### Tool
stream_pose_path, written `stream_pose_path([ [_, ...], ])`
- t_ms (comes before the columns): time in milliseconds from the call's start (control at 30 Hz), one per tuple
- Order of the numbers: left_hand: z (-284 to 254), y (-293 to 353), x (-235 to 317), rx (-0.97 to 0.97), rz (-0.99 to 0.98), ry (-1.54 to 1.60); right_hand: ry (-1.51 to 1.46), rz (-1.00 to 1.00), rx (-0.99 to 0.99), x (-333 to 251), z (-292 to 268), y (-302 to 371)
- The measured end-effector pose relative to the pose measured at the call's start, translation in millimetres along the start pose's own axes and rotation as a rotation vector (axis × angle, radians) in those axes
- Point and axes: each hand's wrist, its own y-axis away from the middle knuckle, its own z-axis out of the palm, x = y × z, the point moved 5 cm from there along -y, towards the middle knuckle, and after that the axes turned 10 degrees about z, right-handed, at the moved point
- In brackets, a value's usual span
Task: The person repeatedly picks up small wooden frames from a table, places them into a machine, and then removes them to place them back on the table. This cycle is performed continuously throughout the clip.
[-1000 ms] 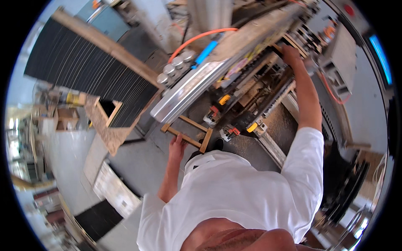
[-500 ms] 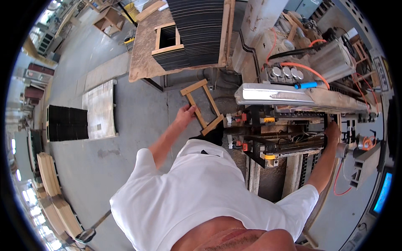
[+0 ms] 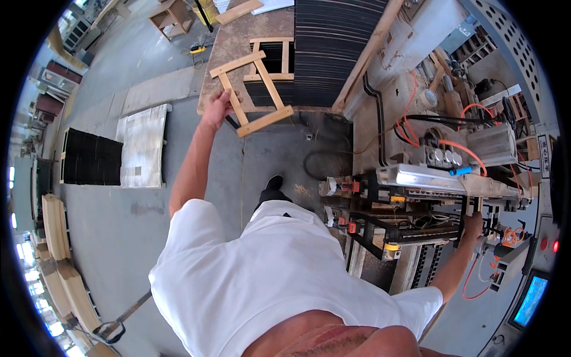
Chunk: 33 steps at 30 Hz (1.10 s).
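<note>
My left hand [image 3: 217,108] is closed on one rail of a rectangular wooden frame [image 3: 265,121]. The frame tilts over the near edge of the worktable [image 3: 217,59]. Behind it, another wooden frame [image 3: 269,77] lies on a stack of dark sheets [image 3: 339,47]. Far to the right, my right hand [image 3: 472,225] has its fingers curled at the far end of a machine [image 3: 410,229] with black clamp bars. A pale wooden strip [image 3: 477,205] shows just beyond those fingers. What they grip is partly hidden by the hand.
Along the machine runs a shiny metal beam [image 3: 428,178], with orange hoses [image 3: 470,153] above it. A lit screen [image 3: 530,300] stands at the lower right. Dark panels [image 3: 92,157] and a pale board [image 3: 143,146] lie on the floor at left, near stacked planks [image 3: 55,226].
My left hand has carried the wooden frame forward and left, from above the floor to the worktable's edge. My right hand stays at the machine's far end. The whole view has shifted.
</note>
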Motion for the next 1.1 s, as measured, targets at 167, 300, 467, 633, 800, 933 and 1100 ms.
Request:
stream_pose_path([
  [167,-38,-122,9,0.012,-0.020,0.100,-0.507,0.070,0.354,-30,-86,115],
  [300,-33,-215,-13,-0.125,-0.078,-0.012,-0.971,0.029,0.428,-51,-91,233],
  [467,-4,-266,-34,-0.148,0.031,-0.581,-1.108,-0.041,0.174,-152,-54,348],
  [633,42,-234,6,-0.216,0.284,-1.105,-1.109,0.020,-0.171,-206,21,416],
  [800,79,-159,16,-0.409,0.821,-1.114,-1.053,0.057,-0.271,-246,33,449],
  [933,102,-123,-13,-0.597,0.866,-1.261,-0.988,0.096,-0.293,-259,31,463],
  [1100,108,-124,-16,-0.594,0.739,-1.227,-0.968,0.166,-0.307,-249,45,489],
])
